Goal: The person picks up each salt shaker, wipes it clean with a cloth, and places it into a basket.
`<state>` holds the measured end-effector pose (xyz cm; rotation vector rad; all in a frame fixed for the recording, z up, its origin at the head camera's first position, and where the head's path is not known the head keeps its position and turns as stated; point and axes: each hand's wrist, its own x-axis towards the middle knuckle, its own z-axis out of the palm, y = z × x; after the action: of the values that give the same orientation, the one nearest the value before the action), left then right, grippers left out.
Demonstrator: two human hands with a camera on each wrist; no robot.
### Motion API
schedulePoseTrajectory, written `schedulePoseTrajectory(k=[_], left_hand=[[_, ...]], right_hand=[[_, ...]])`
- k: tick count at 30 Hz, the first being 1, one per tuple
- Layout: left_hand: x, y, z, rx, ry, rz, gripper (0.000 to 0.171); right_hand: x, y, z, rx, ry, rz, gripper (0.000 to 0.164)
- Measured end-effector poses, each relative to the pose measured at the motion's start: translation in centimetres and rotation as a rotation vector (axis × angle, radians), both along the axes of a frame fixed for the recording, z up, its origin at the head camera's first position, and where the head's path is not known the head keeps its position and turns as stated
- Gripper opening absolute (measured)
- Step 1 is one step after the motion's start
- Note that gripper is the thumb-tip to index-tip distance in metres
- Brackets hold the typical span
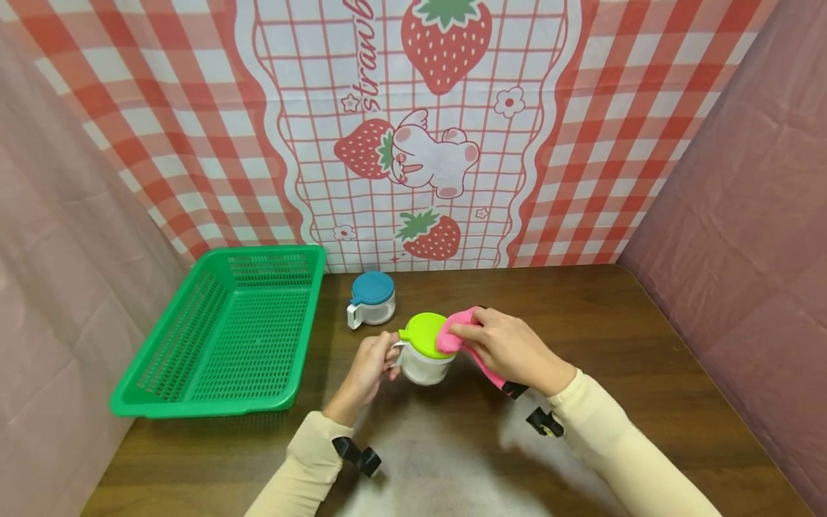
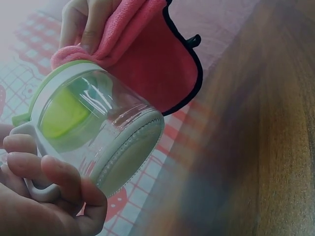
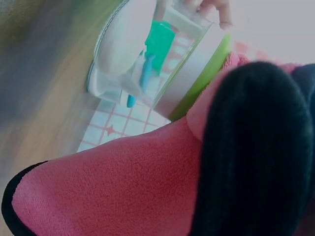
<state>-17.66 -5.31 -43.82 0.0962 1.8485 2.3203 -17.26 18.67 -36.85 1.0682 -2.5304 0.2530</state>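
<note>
My left hand grips the pale handle of a clear seasoning jar with a lime-green lid. The left wrist view shows the jar tilted, its pale base turned toward the camera. A pink cloth with black edging is pinched in my right hand, fingertips pressing it onto the lid's right side. In the right wrist view the cloth hangs down beside the jar and hides much of the lid.
Behind the held jar, a second clear jar with a blue lid stands on the wooden table. A green perforated basket takes up the table's left side. A strawberry-print curtain hangs along the back edge.
</note>
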Motion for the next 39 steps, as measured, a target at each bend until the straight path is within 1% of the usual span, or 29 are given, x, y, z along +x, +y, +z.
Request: schedulePoseTrajectory(k=[4,9,18,22,30,35,39], left_hand=[[-0.1,0.2,0.0,-0.028,0.011,-0.010,0.035],[-0.1,0.6,0.2,-0.035,-0.005,-0.004,0.035],[0.1,1.3,0.2,-0.094,0.003,-0.004,0.035],[0.2,1.6,0.2,-0.120,0.013,-0.009,0.036],[0.4,1.9,0.3,-0.203,0.051,-0.030,0.038],[0.5,2.1,0.4,-0.238,0.062,-0.048,0.038],[0.6,2.2,0.4,-0.259,0.070,-0.063,0.038]], right_hand=[[0.1,-0.2,0.0,-0.010,0.026,0.014,0.027],[0.1,-0.4,0.1,-0.014,0.055,0.026,0.026],[-0.1,-0.9,0.0,-0.003,0.071,0.053,0.027],[-0.1,-1.1,-0.1,0.004,0.070,0.049,0.027],[-0.4,-1.3,0.0,0.011,0.044,0.034,0.022],[-0.6,-1.2,0.1,0.021,0.061,0.027,0.024],[-0.8,-1.1,0.3,0.037,0.057,0.015,0.027]])
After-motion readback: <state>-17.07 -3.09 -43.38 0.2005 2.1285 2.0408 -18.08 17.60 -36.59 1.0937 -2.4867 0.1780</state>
